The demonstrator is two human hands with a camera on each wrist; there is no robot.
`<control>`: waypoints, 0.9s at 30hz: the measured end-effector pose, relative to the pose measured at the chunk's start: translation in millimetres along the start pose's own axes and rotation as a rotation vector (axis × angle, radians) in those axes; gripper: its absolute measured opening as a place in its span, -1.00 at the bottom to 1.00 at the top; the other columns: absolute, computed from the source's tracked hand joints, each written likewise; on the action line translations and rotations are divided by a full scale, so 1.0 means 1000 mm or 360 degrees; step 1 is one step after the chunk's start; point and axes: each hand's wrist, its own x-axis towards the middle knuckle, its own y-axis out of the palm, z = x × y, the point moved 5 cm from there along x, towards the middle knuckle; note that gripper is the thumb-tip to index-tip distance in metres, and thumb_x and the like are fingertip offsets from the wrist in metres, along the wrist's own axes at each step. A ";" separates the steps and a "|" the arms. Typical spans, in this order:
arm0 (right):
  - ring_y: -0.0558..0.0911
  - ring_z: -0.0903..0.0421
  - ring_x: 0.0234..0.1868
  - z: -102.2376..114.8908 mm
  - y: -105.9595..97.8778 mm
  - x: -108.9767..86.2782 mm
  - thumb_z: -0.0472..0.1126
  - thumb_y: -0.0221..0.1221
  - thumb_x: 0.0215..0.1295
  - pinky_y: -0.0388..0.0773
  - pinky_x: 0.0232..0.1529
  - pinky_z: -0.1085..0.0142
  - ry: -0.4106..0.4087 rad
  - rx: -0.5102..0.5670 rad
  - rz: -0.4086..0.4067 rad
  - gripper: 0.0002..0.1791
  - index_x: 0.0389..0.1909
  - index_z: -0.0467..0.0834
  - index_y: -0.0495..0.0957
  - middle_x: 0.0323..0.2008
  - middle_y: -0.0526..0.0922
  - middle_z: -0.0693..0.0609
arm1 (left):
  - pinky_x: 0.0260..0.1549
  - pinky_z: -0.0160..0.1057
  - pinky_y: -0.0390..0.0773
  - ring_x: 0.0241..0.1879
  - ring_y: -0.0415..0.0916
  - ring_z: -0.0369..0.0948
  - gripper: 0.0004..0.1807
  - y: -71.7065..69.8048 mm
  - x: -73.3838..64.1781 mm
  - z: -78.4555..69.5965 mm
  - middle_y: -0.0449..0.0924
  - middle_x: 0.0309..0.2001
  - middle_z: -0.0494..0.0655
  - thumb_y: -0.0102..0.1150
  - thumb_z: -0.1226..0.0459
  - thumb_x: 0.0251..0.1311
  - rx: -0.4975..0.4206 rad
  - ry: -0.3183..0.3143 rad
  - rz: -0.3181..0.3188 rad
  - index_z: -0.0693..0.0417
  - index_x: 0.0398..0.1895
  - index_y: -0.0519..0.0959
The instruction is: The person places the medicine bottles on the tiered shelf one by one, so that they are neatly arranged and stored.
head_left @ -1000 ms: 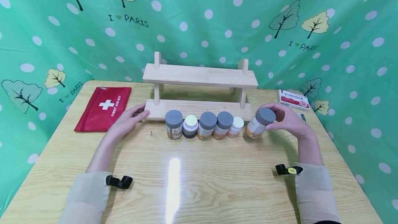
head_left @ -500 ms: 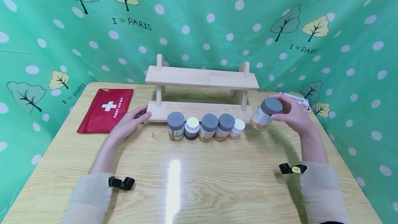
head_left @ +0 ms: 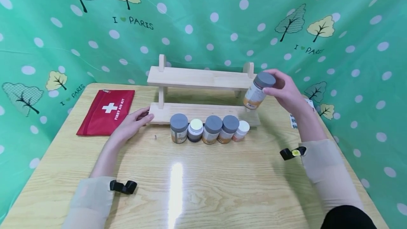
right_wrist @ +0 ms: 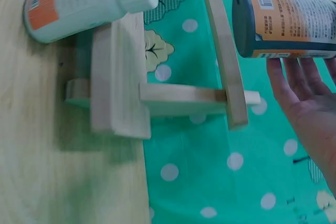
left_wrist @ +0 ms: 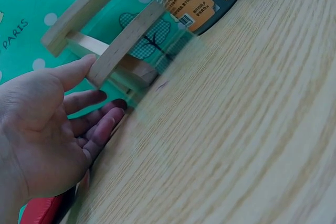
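Note:
A two-tier wooden shelf [head_left: 203, 77] stands at the back of the table. My left hand [head_left: 135, 123] holds the left end of its lower board, thumb on the corner in the left wrist view, fingers below. My right hand [head_left: 281, 89] grips a pill bottle [head_left: 254, 94] near its grey lid. This bottle, with a white and orange label, is raised in front of the shelf's right end, level with the upper board. Along the lower board's front edge stand several more bottles: a grey-lidded bottle [head_left: 179, 128], a cream-lidded bottle [head_left: 195, 130] and a small white-lidded bottle [head_left: 241, 130] among them.
A red first aid pouch [head_left: 108, 112] lies left of the shelf. At the right, medicine boxes [head_left: 293, 121] are mostly hidden behind my right forearm. A green dotted curtain [head_left: 203, 20] hangs close behind the shelf and along both sides.
My right hand has lifted the grey-lidded bottle from beside the row, first rightward, then up and left toward the upper board. My left hand stays at the shelf's end.

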 end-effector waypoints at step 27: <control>0.51 -0.01 0.24 0.040 0.088 0.137 -0.08 0.36 0.25 0.49 0.22 0.08 0.0109 -0.0231 0.0122 -0.47 0.23 -0.03 0.51 0.20 0.56 -0.03 | 0.49 0.34 0.19 0.58 -0.02 0.25 -0.03 0.002 0.000 -0.002 -0.01 0.64 0.23 0.04 -0.27 0.40 -0.0028 -0.0016 0.0020 -0.11 0.69 -0.07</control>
